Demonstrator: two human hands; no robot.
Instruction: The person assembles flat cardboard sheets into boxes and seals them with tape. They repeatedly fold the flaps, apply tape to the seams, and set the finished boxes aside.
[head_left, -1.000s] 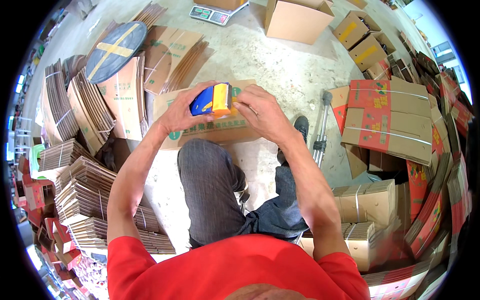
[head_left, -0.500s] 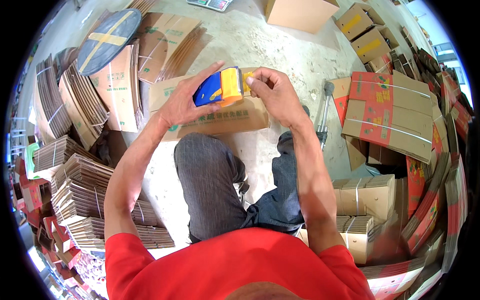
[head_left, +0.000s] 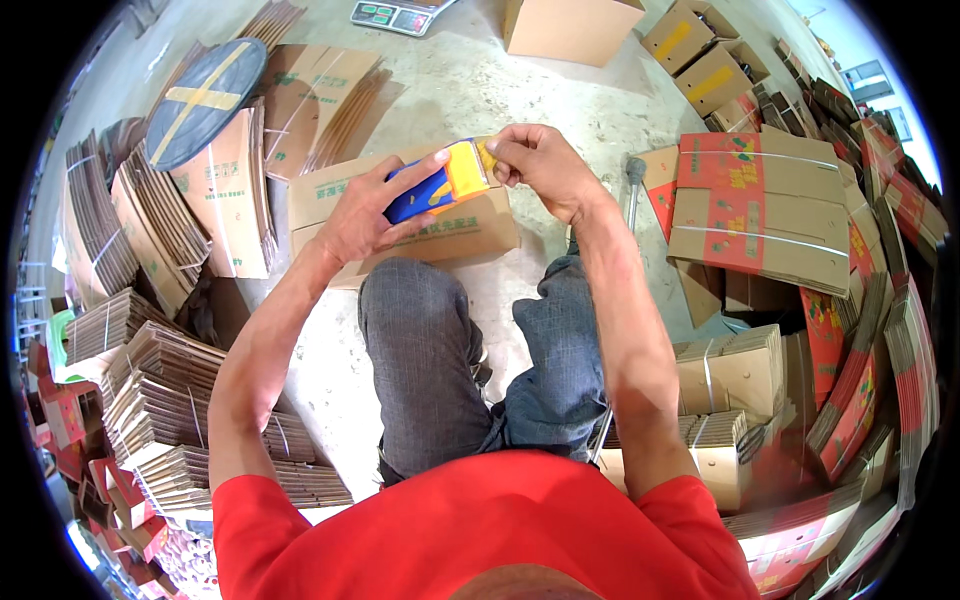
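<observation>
My left hand [head_left: 365, 215] grips a blue and yellow tape dispenser [head_left: 432, 187] from below and the left, holding it above a flattened brown cardboard box [head_left: 470, 228] that lies on the concrete floor before my knees. My right hand [head_left: 540, 165] pinches the yellow front end of the dispenser with its fingertips. My legs in grey jeans [head_left: 430, 360] are bent under both arms.
Stacks of flat cartons [head_left: 150, 360] stand at my left. Red and brown bundled cartons [head_left: 760, 200] pile up on the right. A round dark board with crossed yellow tape [head_left: 205, 100] lies at the upper left. A scale [head_left: 395, 15] and a closed box [head_left: 565, 28] sit beyond.
Both hands have kept hold of the dispenser and lifted it a little up and to the right. My right hand has shifted from over its top to pinching its yellow end.
</observation>
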